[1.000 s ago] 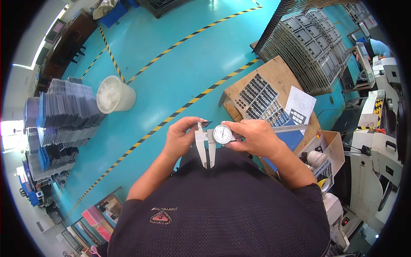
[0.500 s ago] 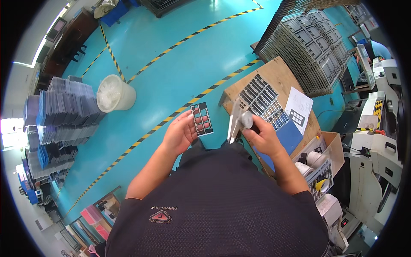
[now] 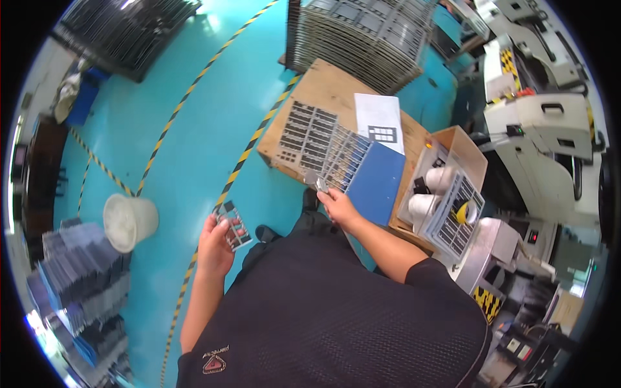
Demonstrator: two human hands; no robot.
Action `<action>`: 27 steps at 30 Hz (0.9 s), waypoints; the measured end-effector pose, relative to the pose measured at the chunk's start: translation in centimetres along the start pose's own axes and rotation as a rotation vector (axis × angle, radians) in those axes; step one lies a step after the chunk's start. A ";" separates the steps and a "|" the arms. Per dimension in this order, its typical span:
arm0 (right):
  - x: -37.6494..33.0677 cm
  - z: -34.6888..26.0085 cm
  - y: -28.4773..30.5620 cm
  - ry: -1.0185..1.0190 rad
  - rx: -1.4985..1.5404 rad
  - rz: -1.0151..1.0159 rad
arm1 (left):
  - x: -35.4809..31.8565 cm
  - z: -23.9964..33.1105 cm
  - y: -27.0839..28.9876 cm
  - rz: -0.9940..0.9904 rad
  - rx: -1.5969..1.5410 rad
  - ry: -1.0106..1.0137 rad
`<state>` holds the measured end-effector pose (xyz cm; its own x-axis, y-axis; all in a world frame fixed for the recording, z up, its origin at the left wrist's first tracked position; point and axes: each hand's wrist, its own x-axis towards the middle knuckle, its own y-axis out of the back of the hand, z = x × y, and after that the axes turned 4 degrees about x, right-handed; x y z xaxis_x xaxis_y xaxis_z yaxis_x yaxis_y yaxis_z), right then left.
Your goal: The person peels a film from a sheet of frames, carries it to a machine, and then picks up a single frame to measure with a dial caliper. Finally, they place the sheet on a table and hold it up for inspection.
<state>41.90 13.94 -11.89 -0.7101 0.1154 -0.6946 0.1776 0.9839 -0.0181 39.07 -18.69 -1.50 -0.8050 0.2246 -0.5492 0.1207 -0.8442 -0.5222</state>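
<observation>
My left hand, at the lower left over the floor, grips a small dark panel with rectangular cut-outs, and fingers show through the openings. My right hand is closed on a metal caliper with a round dial, held by the near edge of the wooden table. Beyond the caliper, rows of dark cut-out panels lie on the table. Other panels with shiny strips sit beside a blue board. A printed sheet lies behind them.
At the table's right stands an open box with white rolls and a yellow tape roll. Wire racks rise behind the table. A white bin and stacked sheets are on the left. Pale machines line the right.
The view has swung toward the right, so the table now sits nearer the middle. The caliper has moved from near the panel in my left hand to the table edge. Both hands keep their holds.
</observation>
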 end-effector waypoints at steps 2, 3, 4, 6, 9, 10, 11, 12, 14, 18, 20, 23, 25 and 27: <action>1.2 3.8 3.0 -0.087 0.049 0.143 | 0.8 -0.8 -0.8 -0.006 0.056 0.051; 2.2 5.9 4.8 -0.177 0.078 0.248 | 1.0 -1.0 -1.5 0.032 0.089 0.086; 3.2 7.7 6.9 -0.200 0.104 0.324 | 1.4 -1.2 -2.2 0.072 0.124 0.119; 4.6 6.2 11.0 -0.255 0.119 0.394 | 2.3 -1.9 -2.8 0.108 0.166 0.161; 6.1 0.3 17.7 -0.019 0.201 0.466 | 4.4 -2.2 -4.3 0.107 0.259 0.249; 6.6 -1.3 19.8 0.051 0.254 0.457 | 5.1 -2.1 -5.5 0.074 0.269 0.268; 6.4 -3.4 20.4 0.105 0.299 0.459 | 5.7 -2.1 -6.3 0.049 0.278 0.285; 5.9 -4.8 20.5 0.137 0.342 0.474 | 6.3 -2.2 -6.8 0.052 0.291 0.290; 6.2 -4.8 21.2 0.171 0.396 0.498 | 7.9 -2.6 -8.2 -0.001 0.297 0.310; 9.9 3.0 23.6 0.075 0.302 0.700 | 9.7 -3.7 -12.4 -0.086 0.249 0.286; 10.6 4.5 24.7 -0.018 0.228 0.871 | 10.1 -3.9 -13.6 -0.179 0.303 0.379; 13.0 6.1 27.9 -0.044 0.112 0.952 | 10.8 -4.5 -14.0 -0.213 0.406 0.421; 15.1 7.3 31.0 -0.102 0.129 0.934 | 11.1 -5.1 -14.9 -0.173 0.487 0.426; 17.4 10.3 34.5 -0.137 -0.009 1.030 | 12.2 -6.0 -15.4 -0.167 0.545 0.415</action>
<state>42.69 48.53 -32.04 -0.1339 0.8849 -0.4461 0.6488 0.4186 0.6355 30.87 -0.08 -4.09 -0.4861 0.4477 -0.7505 -0.3804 -0.8816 -0.2795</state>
